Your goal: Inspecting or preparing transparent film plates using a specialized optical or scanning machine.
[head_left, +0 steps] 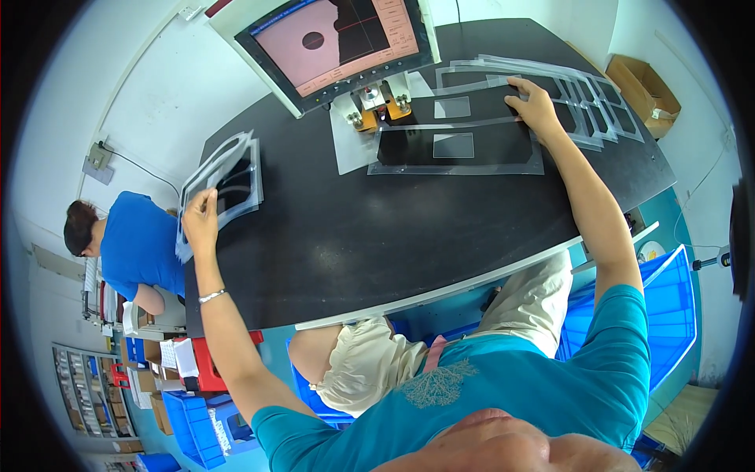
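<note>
My left hand (201,222) is closed on the near edge of a stack of clear plastic sheets (253,177) with large cut-out shapes, at the table's left end. Farther off on the right, my right hand (538,112) pinches the right end of a thin clear plastic sheet (472,86) between thumb and fingers. Another clear sheet (464,168) lies flat just nearer, with a small rectangle in its middle. Both reach toward a small measuring fixture (376,106) with orange-yellow blocks below the monitor. More clear sheets (605,118) lie fanned out right of my right hand.
A monitor (334,43) showing a magnified dark outline stands at the back of the black table (354,228). A cardboard box (641,90) is at the far right, and a blue bin (668,315) beside me. Another person in blue (141,244) bends over beyond the left end.
</note>
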`<control>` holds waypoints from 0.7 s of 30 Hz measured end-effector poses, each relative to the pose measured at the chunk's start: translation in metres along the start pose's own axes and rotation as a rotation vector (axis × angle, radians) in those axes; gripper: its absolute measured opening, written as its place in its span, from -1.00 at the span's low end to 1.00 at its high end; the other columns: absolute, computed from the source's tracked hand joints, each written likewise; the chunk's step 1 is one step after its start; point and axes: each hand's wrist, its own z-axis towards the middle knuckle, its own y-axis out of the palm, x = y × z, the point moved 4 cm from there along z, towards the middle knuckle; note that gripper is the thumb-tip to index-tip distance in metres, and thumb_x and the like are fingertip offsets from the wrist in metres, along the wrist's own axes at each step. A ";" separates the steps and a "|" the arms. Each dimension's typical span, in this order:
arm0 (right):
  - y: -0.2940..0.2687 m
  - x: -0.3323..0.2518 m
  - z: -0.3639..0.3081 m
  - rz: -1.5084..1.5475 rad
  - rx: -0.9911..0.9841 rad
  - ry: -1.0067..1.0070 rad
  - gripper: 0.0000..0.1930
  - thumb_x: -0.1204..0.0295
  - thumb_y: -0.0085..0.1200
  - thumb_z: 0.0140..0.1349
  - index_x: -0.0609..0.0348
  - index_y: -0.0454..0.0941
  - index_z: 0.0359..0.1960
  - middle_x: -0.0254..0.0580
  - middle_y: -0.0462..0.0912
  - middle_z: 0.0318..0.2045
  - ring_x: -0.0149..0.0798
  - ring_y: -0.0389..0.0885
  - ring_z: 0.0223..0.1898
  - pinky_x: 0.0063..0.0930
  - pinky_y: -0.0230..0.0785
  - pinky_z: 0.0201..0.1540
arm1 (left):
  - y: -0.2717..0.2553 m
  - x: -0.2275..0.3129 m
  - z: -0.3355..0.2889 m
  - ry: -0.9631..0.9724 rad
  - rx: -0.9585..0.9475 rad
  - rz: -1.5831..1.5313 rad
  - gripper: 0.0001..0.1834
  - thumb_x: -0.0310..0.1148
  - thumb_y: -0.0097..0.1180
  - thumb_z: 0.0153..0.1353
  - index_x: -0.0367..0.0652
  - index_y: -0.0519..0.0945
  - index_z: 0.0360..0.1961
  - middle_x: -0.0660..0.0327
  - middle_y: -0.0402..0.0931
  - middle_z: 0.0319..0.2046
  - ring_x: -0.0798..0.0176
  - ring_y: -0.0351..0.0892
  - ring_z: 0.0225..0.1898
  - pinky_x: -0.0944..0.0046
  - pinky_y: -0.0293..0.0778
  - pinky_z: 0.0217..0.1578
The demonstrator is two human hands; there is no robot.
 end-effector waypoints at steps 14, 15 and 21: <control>-0.006 0.000 0.000 0.017 0.034 -0.006 -0.39 0.45 0.23 0.12 0.32 0.47 0.27 0.11 0.58 0.17 -0.17 0.62 0.07 -0.37 0.52 0.02 | 0.117 0.232 -0.030 0.511 -0.051 0.148 -0.59 -0.55 0.07 0.21 -0.09 0.59 0.10 0.15 0.63 0.00 -0.03 0.61 -0.08 0.03 0.57 -0.09; -0.008 0.001 0.001 -0.033 0.124 -0.042 -0.38 0.40 0.23 0.08 0.32 0.49 0.24 0.15 0.61 0.13 -0.15 0.68 0.00 -0.34 0.52 0.06 | 0.122 0.233 -0.034 0.501 -0.101 0.158 -0.56 -0.58 0.08 0.18 -0.09 0.61 0.11 0.18 0.63 0.02 0.01 0.58 -0.08 0.08 0.55 -0.06; -0.008 -0.001 0.008 -0.203 0.224 -0.082 -0.40 0.40 0.23 0.14 0.28 0.48 0.27 0.11 0.58 0.19 -0.01 0.51 0.27 -0.29 0.30 0.31 | 0.123 0.233 -0.055 0.582 -0.042 0.167 -0.56 -0.58 0.14 0.14 -0.07 0.65 0.07 0.28 0.64 0.01 0.14 0.54 -0.12 0.16 0.49 -0.09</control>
